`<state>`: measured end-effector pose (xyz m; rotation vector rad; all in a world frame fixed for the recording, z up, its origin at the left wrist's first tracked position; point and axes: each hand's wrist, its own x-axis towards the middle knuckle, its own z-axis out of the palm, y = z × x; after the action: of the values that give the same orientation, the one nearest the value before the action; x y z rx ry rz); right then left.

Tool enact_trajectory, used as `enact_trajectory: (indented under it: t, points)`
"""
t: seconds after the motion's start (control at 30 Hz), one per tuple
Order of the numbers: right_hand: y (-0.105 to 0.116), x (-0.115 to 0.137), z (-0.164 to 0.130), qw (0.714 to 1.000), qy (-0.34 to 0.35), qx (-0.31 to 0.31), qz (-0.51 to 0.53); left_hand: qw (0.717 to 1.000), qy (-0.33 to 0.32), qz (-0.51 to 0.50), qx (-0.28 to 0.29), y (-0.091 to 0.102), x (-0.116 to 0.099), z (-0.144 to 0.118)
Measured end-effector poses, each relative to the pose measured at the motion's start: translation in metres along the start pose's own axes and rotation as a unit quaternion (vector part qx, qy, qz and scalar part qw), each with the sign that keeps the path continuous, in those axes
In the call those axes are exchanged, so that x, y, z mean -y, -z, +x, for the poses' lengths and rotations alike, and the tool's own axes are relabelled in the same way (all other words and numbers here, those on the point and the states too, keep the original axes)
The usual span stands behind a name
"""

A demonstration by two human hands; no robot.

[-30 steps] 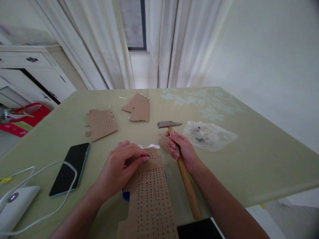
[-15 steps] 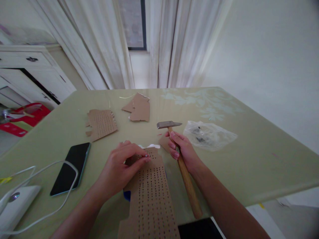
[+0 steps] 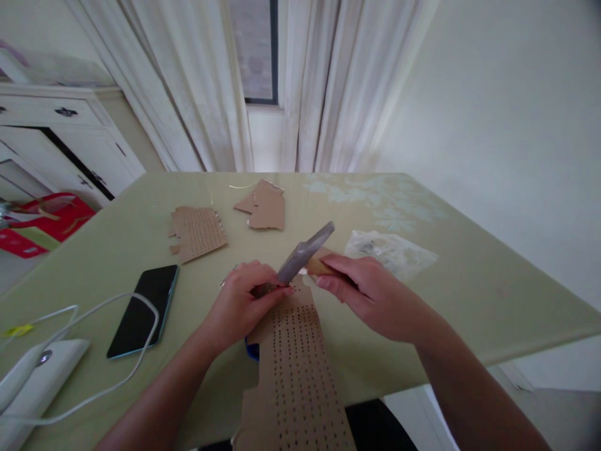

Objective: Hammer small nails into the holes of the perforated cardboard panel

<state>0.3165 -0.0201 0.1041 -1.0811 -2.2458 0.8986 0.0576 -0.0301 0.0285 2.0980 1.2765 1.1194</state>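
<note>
A strip of brown cardboard [image 3: 300,363] punched with rows of small holes runs from the table toward me. At its far end my left hand [image 3: 244,300] rests with thumb and forefinger pinched together. A nail, its small round head visible a moment ago, sits in that pinch, now hidden by the hammer. My right hand [image 3: 375,291] is wrapped around the wooden handle of a hammer [image 3: 305,250]. The hammer's metal head slants down, its lower face at my left fingertips. Under the cardboard's left side a blue object [image 3: 252,349] peeks out.
To the left lie a phone [image 3: 143,313] and a white device [image 3: 51,369] with a white cable looping over the phone. Farther back are a holed cardboard piece [image 3: 201,235] and plain cardboard scraps [image 3: 270,210]. A clear plastic bag [image 3: 392,250] lies beyond my right hand.
The hammer has swung from upright beside the cardboard to the left and down, onto the spot at my left fingertips. My left hand keeps its pinch; the view has shifted slightly.
</note>
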Motion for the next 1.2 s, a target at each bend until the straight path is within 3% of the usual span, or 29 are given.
enact_trajectory:
  t: [0.17,0.33,0.57,0.7,0.77,1.0,1.2]
  points:
    - [0.012,0.026,-0.01,0.986,0.003,-0.044,-0.161,1.0,-0.005,-0.005,0.006,-0.001,0.003,0.001]
    - [0.001,0.027,-0.012,0.963,-0.002,0.004,-0.27,1.0,-0.008,-0.004,0.017,-0.003,0.007,0.003]
    - [0.007,0.037,-0.009,0.966,-0.008,-0.055,-0.253,1.0,0.008,-0.007,0.027,-0.004,0.008,0.003]
    - [-0.005,0.03,-0.01,0.953,-0.001,0.018,-0.302,0.998,-0.01,0.004,0.063,-0.003,0.009,0.004]
    - [-0.006,0.03,-0.011,0.953,0.0,0.025,-0.303,0.997,-0.012,0.006,0.071,-0.004,0.009,0.004]
    - [0.006,0.04,-0.013,0.966,-0.023,-0.047,-0.253,0.998,0.002,-0.042,0.056,-0.004,0.007,0.005]
    - [-0.013,0.021,-0.014,0.954,-0.027,0.039,-0.297,0.997,0.018,-0.003,0.071,-0.003,0.005,0.005]
